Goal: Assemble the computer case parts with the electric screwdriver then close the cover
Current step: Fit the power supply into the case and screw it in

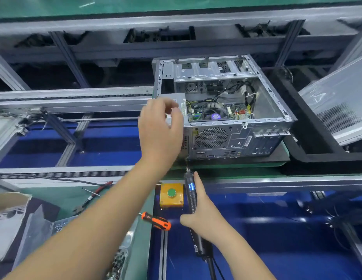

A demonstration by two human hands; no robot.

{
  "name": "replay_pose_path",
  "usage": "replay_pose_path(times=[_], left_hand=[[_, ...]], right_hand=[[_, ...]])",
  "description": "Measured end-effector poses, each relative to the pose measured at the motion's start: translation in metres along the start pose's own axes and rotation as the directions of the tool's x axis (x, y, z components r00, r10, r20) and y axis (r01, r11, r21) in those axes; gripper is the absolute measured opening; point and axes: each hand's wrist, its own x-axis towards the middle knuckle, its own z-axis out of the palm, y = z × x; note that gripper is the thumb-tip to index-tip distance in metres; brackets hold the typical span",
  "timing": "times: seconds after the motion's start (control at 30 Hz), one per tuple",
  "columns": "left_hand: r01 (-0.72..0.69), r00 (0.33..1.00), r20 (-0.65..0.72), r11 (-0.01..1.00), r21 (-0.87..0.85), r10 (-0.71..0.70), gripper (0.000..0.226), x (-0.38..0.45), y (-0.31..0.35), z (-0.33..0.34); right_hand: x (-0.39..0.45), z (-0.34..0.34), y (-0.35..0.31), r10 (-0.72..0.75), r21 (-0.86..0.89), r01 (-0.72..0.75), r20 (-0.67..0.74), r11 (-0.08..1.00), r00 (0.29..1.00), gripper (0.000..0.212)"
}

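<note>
Your computer case [222, 110] lies on its side on a dark pallet [285, 152] at the near edge of the conveyor line, open face up and rear panel toward you, so both the interior and the back screw holes are within reach. It is bare grey sheet metal; inside you can see the drive cage at the far end, the motherboard with its fan, loose black and coloured wiring, and the grey power supply [176, 100] sitting in the near left corner, with the round fan grille and port cut-outs on the rear face. Your left hand [159, 126] is raised over that corner, fingers curled with thumb and forefinger drawn together; whether they pinch a screw I cannot tell. Your right hand [202, 209] grips the electric screwdriver [191, 191] with its bit pointing up at the case's rear bottom edge, ready to drive. The cover [337, 102] leans off to the right, kept clear until fastening is done. Near you sit a yellow button box [171, 196] and an orange-handled screwdriver [155, 220].
</note>
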Motion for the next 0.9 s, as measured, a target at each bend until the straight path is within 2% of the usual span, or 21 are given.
replay_pose_path(times=[0.07, 0.13, 0.2, 0.27, 0.3, 0.4, 0.47, 0.6, 0.63, 0.77, 0.83, 0.9], left_hand=[[-0.048, 0.988, 0.154, 0.981, 0.188, 0.019, 0.026, 0.058, 0.002, 0.004], [-0.051, 0.917, 0.377, 0.9, 0.434, -0.13, 0.054, 0.105, -0.004, 0.017], [-0.19, 0.765, 0.576, 0.753, 0.63, -0.288, 0.078, 0.131, -0.017, 0.034], [-0.322, 0.589, 0.712, 0.696, 0.641, -0.383, 0.091, 0.145, -0.031, 0.049], [-0.35, 0.54, 0.737, 0.688, 0.636, -0.406, 0.094, 0.152, -0.034, 0.055], [-0.417, 0.511, 0.744, 0.632, 0.653, -0.431, 0.099, 0.172, -0.038, 0.07], [-0.448, 0.465, 0.754, 0.611, 0.652, -0.464, 0.103, 0.179, -0.04, 0.081], [-0.439, 0.384, 0.722, 0.574, 0.691, -0.575, 0.106, 0.189, -0.044, 0.099], [-0.428, 0.34, 0.711, 0.571, 0.7, -0.616, 0.103, 0.188, -0.044, 0.103], [-0.306, 0.091, 0.655, 0.604, 0.736, -0.751, 0.085, 0.19, -0.035, 0.126], [-0.286, 0.044, 0.632, 0.596, 0.75, -0.774, 0.064, 0.194, -0.031, 0.139], [-0.324, 0.013, 0.612, 0.576, 0.75, -0.79, 0.054, 0.192, -0.031, 0.149]], right_hand=[[0.0, 0.002, -0.003, 0.0, 0.031, 0.001, -0.021, 1.0, 1.0, 0.122], [-0.001, 0.003, -0.01, 0.034, 0.058, -0.029, -0.074, 0.998, 0.997, 0.112], [0.002, 0.004, -0.014, 0.081, 0.105, -0.069, -0.117, 0.992, 0.99, 0.102], [0.005, 0.005, -0.017, 0.114, 0.144, -0.093, -0.146, 0.985, 0.983, 0.084], [0.005, 0.005, -0.021, 0.126, 0.143, -0.103, -0.16, 0.984, 0.979, 0.073], [0.011, -0.001, -0.021, 0.203, 0.187, -0.174, -0.144, 0.967, 0.969, 0.034], [0.015, -0.007, -0.021, 0.242, 0.248, -0.208, -0.116, 0.946, 0.963, 0.022], [0.031, -0.016, -0.022, 0.32, 0.313, -0.295, -0.03, 0.903, 0.947, 0.023], [0.036, -0.017, -0.022, 0.339, 0.325, -0.318, -0.008, 0.89, 0.941, 0.024], [0.052, -0.021, -0.024, 0.366, 0.324, -0.348, 0.007, 0.88, 0.931, 0.023], [0.058, -0.023, -0.027, 0.386, 0.298, -0.367, -0.005, 0.881, 0.923, 0.025], [0.065, -0.025, -0.032, 0.405, 0.256, -0.391, -0.004, 0.884, 0.914, 0.039]])
